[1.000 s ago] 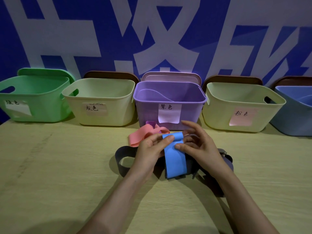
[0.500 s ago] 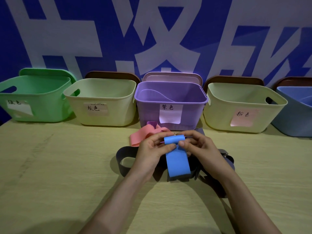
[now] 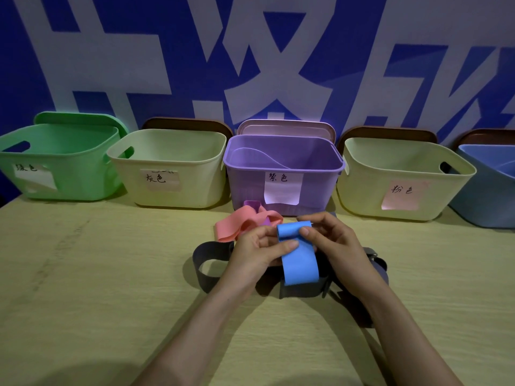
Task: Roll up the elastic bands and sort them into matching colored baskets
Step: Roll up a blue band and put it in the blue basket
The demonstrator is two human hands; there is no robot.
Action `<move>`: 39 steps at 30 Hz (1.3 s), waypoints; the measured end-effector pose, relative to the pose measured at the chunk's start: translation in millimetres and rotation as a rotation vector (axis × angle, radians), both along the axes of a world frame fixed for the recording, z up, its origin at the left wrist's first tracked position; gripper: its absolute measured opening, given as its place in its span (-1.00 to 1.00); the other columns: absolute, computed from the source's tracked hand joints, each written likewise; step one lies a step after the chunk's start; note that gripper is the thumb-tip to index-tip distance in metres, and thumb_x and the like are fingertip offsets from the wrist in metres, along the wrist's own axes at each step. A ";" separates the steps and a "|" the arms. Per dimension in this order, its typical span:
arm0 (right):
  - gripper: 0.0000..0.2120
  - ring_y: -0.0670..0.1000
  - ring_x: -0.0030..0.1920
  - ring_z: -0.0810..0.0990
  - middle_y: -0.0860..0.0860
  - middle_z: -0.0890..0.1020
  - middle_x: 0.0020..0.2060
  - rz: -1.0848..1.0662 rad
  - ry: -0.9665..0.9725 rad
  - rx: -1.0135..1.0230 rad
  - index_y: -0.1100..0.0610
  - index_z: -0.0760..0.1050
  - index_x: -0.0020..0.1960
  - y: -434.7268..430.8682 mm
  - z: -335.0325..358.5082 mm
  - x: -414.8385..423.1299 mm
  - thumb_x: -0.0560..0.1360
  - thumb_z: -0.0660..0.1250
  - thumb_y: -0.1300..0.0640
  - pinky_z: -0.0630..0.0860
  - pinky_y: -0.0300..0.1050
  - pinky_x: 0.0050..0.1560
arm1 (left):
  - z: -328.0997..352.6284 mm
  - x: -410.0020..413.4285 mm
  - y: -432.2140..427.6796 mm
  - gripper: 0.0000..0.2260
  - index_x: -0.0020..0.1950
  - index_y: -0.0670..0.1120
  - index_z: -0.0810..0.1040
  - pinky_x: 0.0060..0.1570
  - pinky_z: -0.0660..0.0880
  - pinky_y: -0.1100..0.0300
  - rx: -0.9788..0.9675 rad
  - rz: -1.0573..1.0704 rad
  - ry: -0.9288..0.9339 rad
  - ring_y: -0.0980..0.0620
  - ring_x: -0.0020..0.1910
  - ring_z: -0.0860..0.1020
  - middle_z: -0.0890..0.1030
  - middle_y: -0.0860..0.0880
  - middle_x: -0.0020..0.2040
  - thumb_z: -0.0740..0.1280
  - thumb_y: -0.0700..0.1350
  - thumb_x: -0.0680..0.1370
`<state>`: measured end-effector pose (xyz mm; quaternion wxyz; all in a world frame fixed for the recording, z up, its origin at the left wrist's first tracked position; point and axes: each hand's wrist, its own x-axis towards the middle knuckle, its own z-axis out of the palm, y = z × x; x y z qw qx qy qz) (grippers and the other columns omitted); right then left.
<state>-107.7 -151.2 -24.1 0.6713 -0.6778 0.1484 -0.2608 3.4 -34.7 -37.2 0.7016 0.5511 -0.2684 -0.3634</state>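
Matt, smooth rubbery blue band (image 3: 299, 257); smooth plastic purple basket (image 3: 250, 176); pale wood-grain table (image 3: 97, 288).

Table (image 3: 83, 288) with baskets (image 3: 178, 190), seemingly grey bands (image 3: 199, 264)

blue basket (image 3: 490, 190): cut off by the right edge, so only its left part shows.
green basket (image 3: 69, 174): its left end runs past the left edge.
purple band (image 3: 252, 204): mostly hidden behind the pink band (image 3: 237, 224); only a small fold shows.
dark grey bands (image 3: 206, 263): partly covered by both hands and the blue band (image 3: 299, 260); their number cannot be told.
left grip (image 3: 259, 252): its fingers are hidden behind the blue band; only the thumb lies on the front.
right grip (image 3: 334, 240): some fingertips are out of sight behind the rolled end.
brown lid (image 3: 186, 123): only its top edge rises behind a cream basket.
forearms: cut off by the bottom edge.
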 end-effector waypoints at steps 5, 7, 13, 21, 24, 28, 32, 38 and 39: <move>-0.74 -0.03 -0.02 0.64 0.02 0.69 -0.08 0.016 -0.028 -0.052 0.19 0.55 0.08 -1.1 0.4 -1.9 0.40 0.38 0.19 0.58 -0.18 -0.03 | 3.5 0.9 1.2 -0.76 0.04 -0.11 0.62 -0.07 0.59 0.20 -0.008 -0.010 -0.020 0.01 -0.06 0.67 0.71 -0.08 -0.08 0.46 -0.29 0.41; -0.77 -0.08 -0.05 0.64 -0.03 0.70 -0.12 0.014 -0.033 -0.080 0.18 0.57 0.05 -1.6 0.7 -1.6 0.40 0.41 0.26 0.55 -0.25 -0.07 | 4.5 0.3 0.1 -0.74 0.05 -0.13 0.63 -0.03 0.59 0.17 -0.009 0.012 0.010 0.00 -0.05 0.66 0.70 -0.10 -0.06 0.46 -0.13 0.38; -0.79 -0.10 -0.01 0.63 -0.09 0.69 -0.08 0.010 -0.016 -0.159 0.19 0.58 0.00 -3.8 -1.3 0.4 0.41 0.41 0.39 0.55 -0.22 0.01 | 1.9 2.9 -1.5 -0.75 0.12 -0.23 0.60 0.06 0.58 0.05 0.007 0.079 0.015 -0.07 -0.03 0.65 0.68 -0.17 -0.04 0.38 -0.14 0.49; -0.55 -0.03 -0.19 0.58 0.03 0.56 -0.25 0.029 0.042 -0.083 0.07 0.50 0.23 -3.2 -4.0 2.9 0.36 0.46 0.19 0.53 -0.23 -0.11 | 1.7 2.7 -3.8 -0.86 0.01 -0.16 0.61 0.04 0.55 0.04 -0.063 0.129 0.025 -0.01 -0.08 0.63 0.67 -0.10 -0.11 0.38 -0.16 0.48; -0.55 -0.03 -0.20 0.60 0.02 0.56 -0.32 0.053 0.065 -0.050 0.08 0.52 0.18 -3.2 -3.2 2.7 0.31 0.46 0.14 0.55 -0.21 -0.13 | 0.3 3.9 -3.3 -0.80 0.10 -0.20 0.58 0.04 0.55 0.04 -0.078 0.153 0.006 -0.05 -0.03 0.63 0.67 -0.14 -0.04 0.38 -0.19 0.49; -0.62 -0.08 -0.21 0.60 0.04 0.49 -0.28 0.058 0.047 0.013 0.10 0.54 0.18 -3.7 -2.5 1.8 0.37 0.44 0.21 0.53 -0.27 -0.16 | -3.0 6.3 -2.1 -0.74 0.16 -0.22 0.56 0.19 0.51 -0.03 -0.070 0.153 -0.035 -0.14 0.15 0.59 0.63 -0.18 0.13 0.40 -0.28 0.47; -0.64 0.01 -0.14 0.61 0.15 0.47 -0.19 0.067 0.061 0.077 0.11 0.57 0.15 -6.4 -2.0 0.0 0.35 0.46 0.21 0.56 -0.23 -0.15 | -1.9 6.3 0.1 -0.74 0.12 -0.20 0.58 0.11 0.56 0.09 -0.080 0.114 -0.023 -0.01 0.09 0.62 0.62 -0.16 0.16 0.41 -0.34 0.44; -0.71 -0.02 -0.11 0.63 0.11 0.63 -0.13 0.098 0.087 0.130 0.18 0.57 0.08 -6.4 -0.1 -1.4 0.40 0.37 0.08 0.56 -0.24 -0.17 | 1.8 5.8 2.7 -0.75 0.05 -0.20 0.58 0.09 0.56 0.17 -0.090 0.050 -0.073 0.03 0.06 0.61 0.64 -0.08 0.08 0.38 -0.43 0.43; -0.76 -0.05 -0.15 0.64 0.03 0.65 -0.19 0.104 0.087 0.136 0.20 0.56 0.03 -5.8 0.0 -0.9 0.42 0.34 0.09 0.56 -0.26 -0.21 | 1.9 5.1 2.8 -0.75 0.04 -0.19 0.58 0.07 0.56 0.18 -0.092 0.043 -0.085 0.04 0.05 0.61 0.65 -0.04 0.04 0.38 -0.43 0.43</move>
